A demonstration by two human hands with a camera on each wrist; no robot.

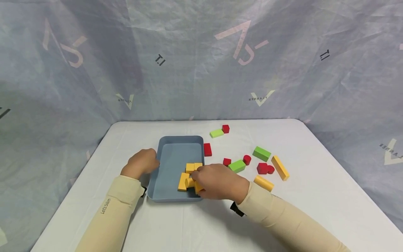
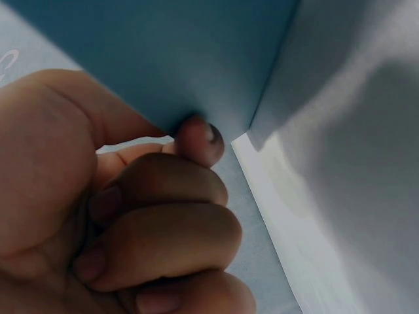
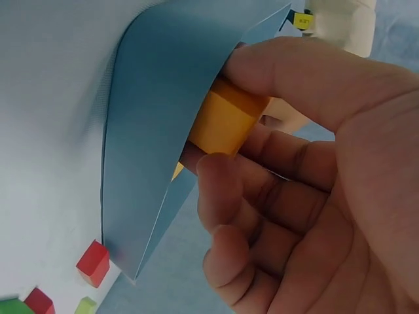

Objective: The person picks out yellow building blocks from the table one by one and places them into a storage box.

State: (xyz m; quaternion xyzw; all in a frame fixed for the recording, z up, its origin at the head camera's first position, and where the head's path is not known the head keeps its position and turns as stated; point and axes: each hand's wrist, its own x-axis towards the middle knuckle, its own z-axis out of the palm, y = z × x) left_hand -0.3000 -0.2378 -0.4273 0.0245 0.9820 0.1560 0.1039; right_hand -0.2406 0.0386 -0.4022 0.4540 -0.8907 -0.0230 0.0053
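Observation:
A blue-grey tray (image 1: 174, 154) stands on the white table with several yellow blocks in its near right part. My left hand (image 1: 141, 163) pinches the tray's left wall between thumb and index finger, the other fingers curled, as the left wrist view shows (image 2: 163, 222). At the right wall, my right hand (image 1: 220, 182) reaches over the rim and grips a yellow block (image 3: 226, 121) between thumb and fingers. Beside that hand lie a flat yellow block (image 1: 183, 182) and a yellow cylinder (image 1: 189, 182), both inside the tray. The hand partly hides the blocks under it.
Right of the tray lie a yellow cylinder (image 1: 263, 183), a long yellow block (image 1: 280, 168), green blocks (image 1: 261, 154) and several red pieces (image 1: 262, 168). Farther back are a light green block (image 1: 216, 133) and a red cube (image 1: 225, 128). A printed grey curtain (image 1: 195, 70) hangs behind the table.

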